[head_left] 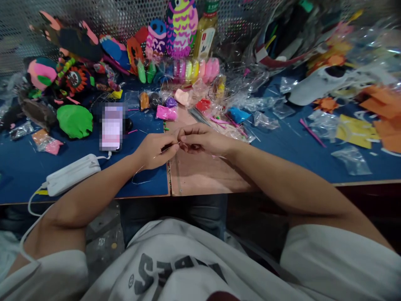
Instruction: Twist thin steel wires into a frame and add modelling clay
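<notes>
Head view: left hand (156,151) and right hand (208,140) meet over the seam between the blue counter (128,186) and a bare wooden board (203,177); a fine pale thread (134,174) runs at the left hand, its loose curl lying over the blue surface below the wrist. Left fingers narrow, thumb and forefinger nearly tip to tip, seemingly pinching the thread; right fingers curled close against them (whatever sits between those tips is too small to tell).

State of the work: thread in hand, its slack hanging as an open curl; no knot or join can be made out, so it reads as partway at most; how much is left, cannot say.

Counts: hands, two; thread, one visible curl; phone (111,127), one, with one white power bank (73,174) cabled just below it; bottle (206,38), one, at the back; upright fish figures (182,31), two, side by side beside it; flat green clay piece (75,121), one, left of the phone; magenta stick (312,133), one lying apart at right; clay packets behind the hands, several, overlapping too much for a firm tally.
</notes>
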### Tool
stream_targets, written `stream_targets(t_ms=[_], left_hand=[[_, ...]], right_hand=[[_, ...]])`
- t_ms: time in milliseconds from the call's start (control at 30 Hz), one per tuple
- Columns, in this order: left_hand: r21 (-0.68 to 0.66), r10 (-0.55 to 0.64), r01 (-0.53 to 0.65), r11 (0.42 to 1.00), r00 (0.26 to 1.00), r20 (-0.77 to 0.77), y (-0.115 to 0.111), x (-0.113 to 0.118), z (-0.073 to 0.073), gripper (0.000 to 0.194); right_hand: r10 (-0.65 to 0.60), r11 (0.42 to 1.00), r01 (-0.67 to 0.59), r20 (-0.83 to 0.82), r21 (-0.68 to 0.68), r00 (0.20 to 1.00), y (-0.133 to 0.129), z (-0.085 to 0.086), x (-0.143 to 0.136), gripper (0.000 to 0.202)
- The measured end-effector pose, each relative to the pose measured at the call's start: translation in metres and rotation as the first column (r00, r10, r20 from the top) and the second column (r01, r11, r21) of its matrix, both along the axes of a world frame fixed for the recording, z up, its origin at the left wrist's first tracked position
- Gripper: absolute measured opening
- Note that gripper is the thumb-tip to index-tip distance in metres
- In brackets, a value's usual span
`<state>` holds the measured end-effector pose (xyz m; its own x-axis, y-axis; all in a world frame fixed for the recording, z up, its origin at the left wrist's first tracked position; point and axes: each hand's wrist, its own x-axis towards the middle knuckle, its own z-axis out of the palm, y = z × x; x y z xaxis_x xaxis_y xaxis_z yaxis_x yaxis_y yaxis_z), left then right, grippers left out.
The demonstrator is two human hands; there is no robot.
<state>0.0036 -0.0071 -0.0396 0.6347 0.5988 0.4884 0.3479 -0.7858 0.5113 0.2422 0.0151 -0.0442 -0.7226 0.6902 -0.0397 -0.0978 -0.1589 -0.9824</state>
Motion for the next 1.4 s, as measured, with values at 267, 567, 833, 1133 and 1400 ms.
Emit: stream_targets(t_ms=[267,567,833,1133,1400], left_hand=[[-0.023,0.078,-0.076,0.997,0.994,0.082,-0.002,0.002,-0.006,0.018],[0.06,0.126,-0.139,0.988,0.976,0.178,0.003,0.001,-0.015,0.024],[0.074,0.112,-0.123,0.99,0.983,0.145,0.0,0.003,-0.015,0.023],[-0.364,0.165,-0.065,0.929,0.954,0.249,-0.014,0.013,-0.007,0.029],[-0.291,0.24,-0.158,0.944,0.931,0.274,-0.013,0.015,-0.016,0.024]], right_hand=[[0.017,0.99,-0.004,-0.086,0.143,0.996,0.009,-0.011,0.003,0.035],[-0.098,0.942,0.132,-0.124,0.308,0.987,0.01,-0.019,0.0,0.029],[-0.103,0.961,0.14,-0.159,0.239,0.982,0.01,-0.018,0.004,0.032],[-0.013,0.965,0.026,-0.051,0.261,0.999,0.004,-0.008,0.003,0.046],[-0.099,0.995,0.101,-0.075,0.017,0.992,-0.002,-0.006,-0.003,0.044]])
